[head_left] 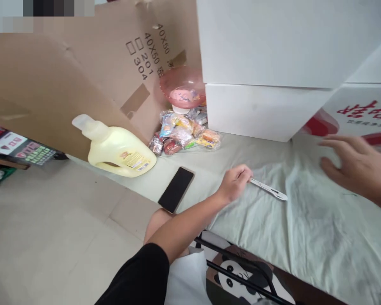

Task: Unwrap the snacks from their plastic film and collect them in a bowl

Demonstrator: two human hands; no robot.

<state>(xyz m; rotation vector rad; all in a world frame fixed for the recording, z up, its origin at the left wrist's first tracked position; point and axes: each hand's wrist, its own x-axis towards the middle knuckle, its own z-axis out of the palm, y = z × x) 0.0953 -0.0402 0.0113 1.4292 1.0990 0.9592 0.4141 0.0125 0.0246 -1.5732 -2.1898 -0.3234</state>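
Observation:
My left hand (235, 183) is closed around one end of a slim, flat white tool (268, 189). The tool has a rounded far end with small dark slots, and it points right just over the pale green cloth (257, 228). I cannot make out its exact kind, since my fingers cover the near end. At the right, my right hand (358, 167) hovers above the cloth, slightly blurred, fingers apart and holding nothing. To the left of my left hand lies a black phone (176, 189), screen up.
A pale yellow jug (123, 150) leans against a large cardboard sheet (92, 76). Wrapped snacks (184, 131) are heaped beside a pink bowl (182, 84). White boxes (247, 112) are stacked behind; another with red lettering (365, 110) stands right. A black metal rail (238, 256) runs below.

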